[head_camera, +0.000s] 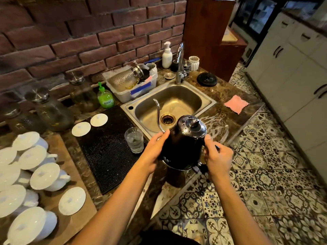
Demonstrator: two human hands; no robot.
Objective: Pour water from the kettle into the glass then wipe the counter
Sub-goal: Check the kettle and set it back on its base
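Observation:
A black gooseneck kettle [182, 144] with a shiny lid stands upright at the counter's front edge, its thin spout curving up over the sink. My right hand [218, 158] grips its handle on the right side. My left hand [153, 152] presses against the kettle's left wall, fingers curled round it. A clear glass [134, 139] stands just left of the kettle on the corner of a black rubber mat [108, 151]. A pink cloth [236, 103] lies flat on the counter to the right of the sink.
A steel sink [184, 101] with a tap [179, 64] sits behind the kettle. White lidded cups [44, 177] crowd a board at the left. A green soap bottle [105, 97], glass jars and a dish tub [131, 85] line the brick wall. Wet streaks [215, 126] mark the counter by the sink.

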